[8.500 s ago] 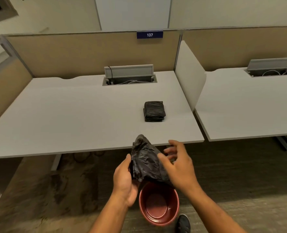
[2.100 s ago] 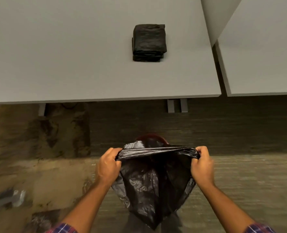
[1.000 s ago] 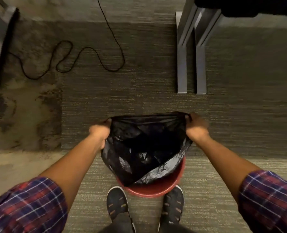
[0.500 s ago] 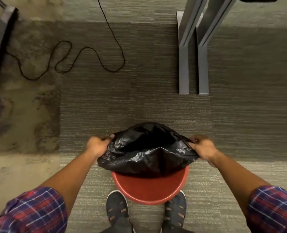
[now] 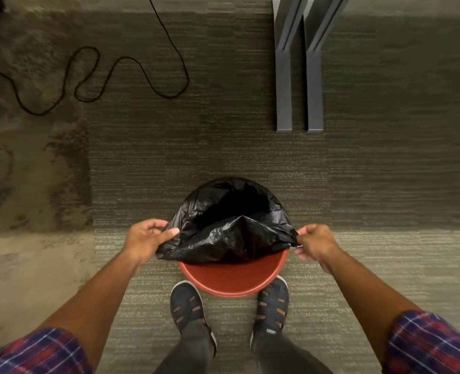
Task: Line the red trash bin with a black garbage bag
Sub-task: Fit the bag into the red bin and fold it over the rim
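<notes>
**Black bag half over the red bin**

The only word to read is "SPORT" in small white letters on the tongue of the right shoe (image 5: 272, 306). The left shoe (image 5: 187, 306) is the same dark blue kind with brown strips. No other writing shows.

The floor is carpet (image 5: 223, 147) with thin stripes. It is dark gray-green in the middle and lighter near the feet. On the left side the carpet has a blotchy brown patch. A thin black cord (image 5: 131, 63) lies on it in loose loops. At the top right, two gray metal desk legs (image 5: 299, 85) stand side by side on the carpet.

The red trash bin (image 5: 232, 276) sits on the floor, just in front of both shoes. The black garbage bag (image 5: 231, 233) covers the far side of the bin's rim. The near side of the rim is bare and red.

The left hand (image 5: 146, 241) pinches the bag's left edge between thumb and fingers. The right hand (image 5: 315, 242) pinches the bag's right edge the same way. The bag's mouth is pulled wide between them. Both sleeves (image 5: 434, 344) are red and blue plaid.
</notes>
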{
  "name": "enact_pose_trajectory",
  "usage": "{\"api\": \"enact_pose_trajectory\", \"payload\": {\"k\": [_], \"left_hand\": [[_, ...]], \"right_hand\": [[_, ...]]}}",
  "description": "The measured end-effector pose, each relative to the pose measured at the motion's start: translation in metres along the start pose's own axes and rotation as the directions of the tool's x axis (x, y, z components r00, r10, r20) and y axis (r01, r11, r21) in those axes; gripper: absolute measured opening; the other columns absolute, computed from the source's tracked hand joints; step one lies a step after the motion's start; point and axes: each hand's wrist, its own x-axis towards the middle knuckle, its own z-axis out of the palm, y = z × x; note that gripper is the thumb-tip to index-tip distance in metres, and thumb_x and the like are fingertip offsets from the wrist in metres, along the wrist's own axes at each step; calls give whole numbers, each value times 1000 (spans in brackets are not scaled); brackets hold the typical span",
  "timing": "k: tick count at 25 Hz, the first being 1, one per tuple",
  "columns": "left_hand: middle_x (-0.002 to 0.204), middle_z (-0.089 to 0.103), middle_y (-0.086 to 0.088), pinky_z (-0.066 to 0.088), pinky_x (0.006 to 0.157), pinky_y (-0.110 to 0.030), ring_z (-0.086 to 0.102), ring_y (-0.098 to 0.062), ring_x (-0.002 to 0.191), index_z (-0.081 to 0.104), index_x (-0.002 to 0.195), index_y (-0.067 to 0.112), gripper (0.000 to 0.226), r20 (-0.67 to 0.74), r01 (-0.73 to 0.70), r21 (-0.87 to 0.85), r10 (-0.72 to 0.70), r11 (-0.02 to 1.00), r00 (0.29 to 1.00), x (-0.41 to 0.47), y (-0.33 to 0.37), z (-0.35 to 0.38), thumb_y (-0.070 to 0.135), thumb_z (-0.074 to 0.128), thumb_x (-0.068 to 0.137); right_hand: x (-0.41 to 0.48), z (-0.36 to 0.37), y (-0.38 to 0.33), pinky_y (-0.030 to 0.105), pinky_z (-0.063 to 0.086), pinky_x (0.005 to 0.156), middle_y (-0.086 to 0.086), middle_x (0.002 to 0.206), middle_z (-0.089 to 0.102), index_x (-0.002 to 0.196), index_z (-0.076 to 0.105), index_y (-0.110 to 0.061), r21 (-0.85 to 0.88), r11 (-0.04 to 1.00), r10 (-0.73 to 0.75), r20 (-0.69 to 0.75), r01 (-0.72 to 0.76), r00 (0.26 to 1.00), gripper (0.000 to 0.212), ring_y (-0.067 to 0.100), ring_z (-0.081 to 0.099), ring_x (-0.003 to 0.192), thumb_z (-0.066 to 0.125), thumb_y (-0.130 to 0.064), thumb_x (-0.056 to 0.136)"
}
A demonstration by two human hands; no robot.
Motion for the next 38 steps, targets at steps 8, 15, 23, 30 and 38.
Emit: {"api": "enact_pose_trajectory", "payload": {"k": [8,15,23,30,38], "left_hand": [[100,75,-24,59,56,-26,69,-19,69,73,104,0,11,60,170,-45,-167,984,984,-10,-35,-10,-3,75,94],[118,74,-29,61,72,-41,75,-31,87,56,133,-4,29,95,386,-353,-378,852,921,-28,-40,5,-10,50,105],[100,82,-7,55,52,-23,73,-11,68,52,150,5,40,159,318,-491,-276,811,948,-51,-48,21,9,52,111],[124,82,-6,57,103,-38,77,-21,116,66,137,12,53,143,187,-138,-167,973,976,-76,-55,27,-2,82,88],[89,83,-20,47,54,-26,69,-12,60,79,105,1,14,155,273,137,-293,952,944,-74,-89,41,1,81,91]], "right_hand": [[-12,0,7,37,64,58,19,95,79,104,67,-2,457,803,311,227,-382,923,23,28,79,71,45,-9,108],[-24,8,22,37,55,68,6,79,78,104,70,-12,678,596,247,356,-431,901,27,20,71,73,45,-21,110],[-32,18,59,43,59,77,8,88,74,111,61,-11,566,771,178,249,-292,952,7,24,71,81,56,-8,107],[-34,43,63,35,57,68,10,91,76,106,61,-10,339,918,186,93,-207,978,9,21,73,73,62,-2,102],[-31,59,73,34,53,64,9,92,74,93,62,-12,187,969,157,35,-161,987,19,21,70,73,54,2,104]]}}
